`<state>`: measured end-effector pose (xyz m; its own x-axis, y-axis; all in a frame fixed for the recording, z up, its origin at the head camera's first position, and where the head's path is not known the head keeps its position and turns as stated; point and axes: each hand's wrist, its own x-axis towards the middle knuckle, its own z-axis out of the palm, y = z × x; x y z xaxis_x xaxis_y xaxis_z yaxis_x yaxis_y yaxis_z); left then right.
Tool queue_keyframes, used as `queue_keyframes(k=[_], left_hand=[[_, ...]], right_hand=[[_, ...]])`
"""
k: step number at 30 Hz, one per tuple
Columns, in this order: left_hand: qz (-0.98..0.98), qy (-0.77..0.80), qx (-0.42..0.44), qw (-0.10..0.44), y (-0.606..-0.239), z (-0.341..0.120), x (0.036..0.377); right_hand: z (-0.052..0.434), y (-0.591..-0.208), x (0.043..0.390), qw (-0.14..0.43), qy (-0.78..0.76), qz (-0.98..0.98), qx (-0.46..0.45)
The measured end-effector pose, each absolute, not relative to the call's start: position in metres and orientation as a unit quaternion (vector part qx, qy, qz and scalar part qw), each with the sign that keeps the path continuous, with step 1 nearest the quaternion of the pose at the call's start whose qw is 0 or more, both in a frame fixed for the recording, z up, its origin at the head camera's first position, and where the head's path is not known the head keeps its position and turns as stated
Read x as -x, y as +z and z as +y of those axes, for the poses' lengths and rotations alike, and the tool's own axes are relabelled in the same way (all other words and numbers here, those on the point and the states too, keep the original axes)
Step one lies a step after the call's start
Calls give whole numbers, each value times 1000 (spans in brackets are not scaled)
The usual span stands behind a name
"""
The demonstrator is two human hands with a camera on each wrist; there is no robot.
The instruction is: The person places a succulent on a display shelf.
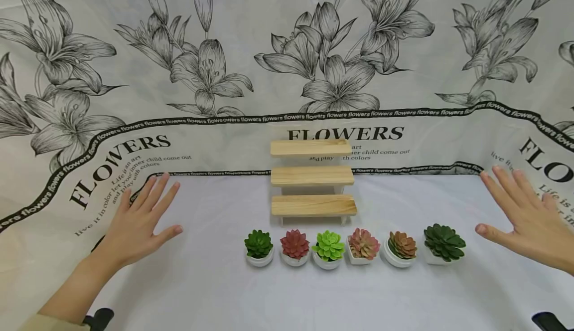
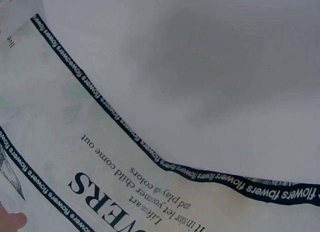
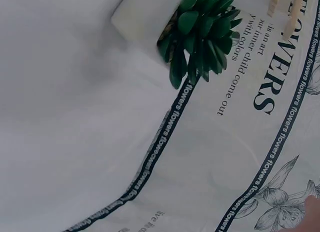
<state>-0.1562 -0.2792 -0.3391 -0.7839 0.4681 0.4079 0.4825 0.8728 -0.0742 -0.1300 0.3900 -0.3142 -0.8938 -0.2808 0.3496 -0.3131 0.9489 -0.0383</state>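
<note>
Several small potted succulents stand in a row on the white table, from a dark green one [image 1: 258,248] at the left to a dark green one in a square white pot [image 1: 444,245] [image 3: 197,36] at the right. Behind them rises a three-step wooden stand [image 1: 312,181]. My left hand [image 1: 142,219] hovers flat with fingers spread, left of the row and holding nothing. My right hand [image 1: 524,216] is spread the same way to the right of the row, nearest the square white pot. Only a fingertip edge shows in each wrist view.
A white cloth printed with lilies and the word FLOWERS [image 1: 345,132] hangs as a backdrop and drapes onto the table. A black lettered band [image 2: 150,152] crosses the cloth under the left hand. Bare tabletop [image 1: 287,296] lies in front of the pots.
</note>
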Motion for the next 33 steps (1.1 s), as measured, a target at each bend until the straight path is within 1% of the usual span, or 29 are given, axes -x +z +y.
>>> queue_keyframes(k=[3, 6, 10, 16, 21, 24, 28, 33], left_hand=[[-951, -73, 245, 173, -339, -276, 157], [-950, -177, 232, 109, -338, -273, 160], [-931, -296, 211, 39, -341, -270, 165], [-908, -376, 183, -14, -353, -261, 175], [-896, -408, 168, -56, -363, -245, 186], [-872, -452, 166, -90, -369, -234, 193], [-826, -522, 169, -131, -377, -222, 200], [-783, -583, 145, -162, -388, -207, 209]], right_hand=[[390, -313, 130, 176, 150, -957, -175], [391, -312, 128, 168, 252, -936, -178], [393, -313, 126, 164, 307, -923, -161], [401, -319, 126, 149, 333, -920, -146], [412, -331, 128, 113, 363, -914, -142], [417, -340, 128, 88, 377, -911, -143], [419, -351, 127, 72, 395, -901, -164], [419, -364, 126, 52, 407, -896, -171]])
